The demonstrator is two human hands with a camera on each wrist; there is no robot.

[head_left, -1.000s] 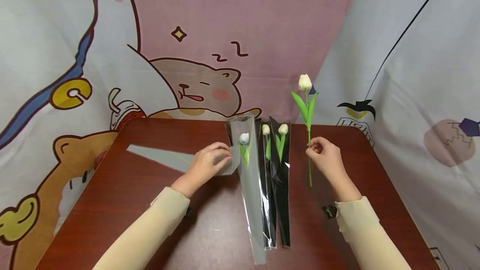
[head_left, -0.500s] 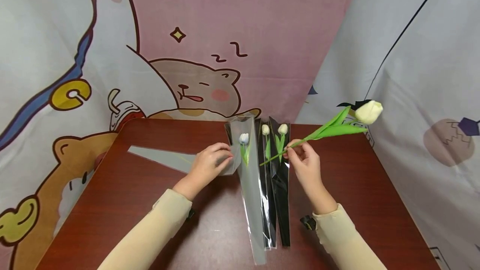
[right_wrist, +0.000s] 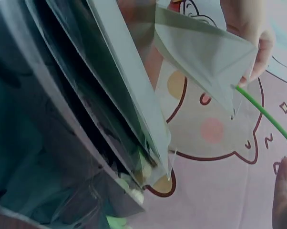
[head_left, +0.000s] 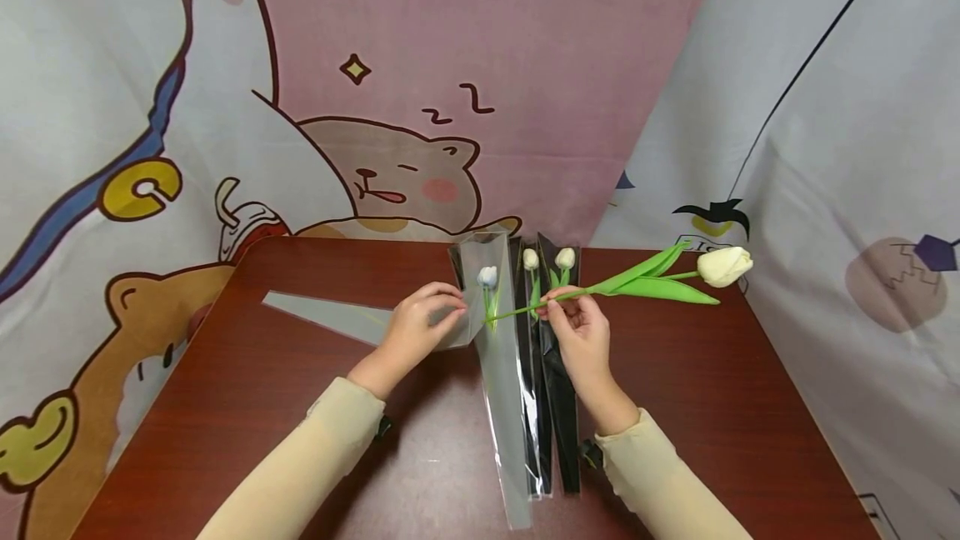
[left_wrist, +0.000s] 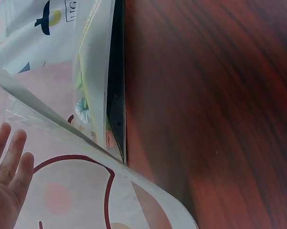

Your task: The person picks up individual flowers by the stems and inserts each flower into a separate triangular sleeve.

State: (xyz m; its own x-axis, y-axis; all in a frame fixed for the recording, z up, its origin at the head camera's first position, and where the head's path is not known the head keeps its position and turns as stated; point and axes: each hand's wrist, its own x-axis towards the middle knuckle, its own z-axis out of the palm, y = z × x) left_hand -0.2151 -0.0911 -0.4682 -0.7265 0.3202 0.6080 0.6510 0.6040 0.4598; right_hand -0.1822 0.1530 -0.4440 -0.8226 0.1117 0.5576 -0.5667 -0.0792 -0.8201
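My left hand [head_left: 420, 323] pinches the open mouth of a greyish-white, see-through flower sleeve [head_left: 330, 315] that points left over the table. In the right wrist view the mouth of that sleeve [right_wrist: 205, 57] gapes wide. Between thumb and fingers, my right hand [head_left: 581, 340] holds a white artificial tulip [head_left: 723, 266] by its green stem. The bloom and leaves point right. The bare stem end [right_wrist: 248, 97] reaches the mouth of the sleeve; whether it is inside cannot be made out. In the left wrist view, my left fingers [left_wrist: 12, 157] appear beside the sleeve's edge.
Right of my left hand lies a grey sleeve [head_left: 506, 415] holding a bluish-white tulip [head_left: 487, 277]. Next to it are two black sleeves [head_left: 567, 415] with white tulips [head_left: 566, 257]. All rest on a dark red-brown table [head_left: 300, 423] before a cartoon-printed cloth [head_left: 562, 65].
My right hand has moved left across the wrapped tulips. The held tulip has turned from upright to nearly level, its stem end now by the sleeve mouth. My left hand has barely moved.
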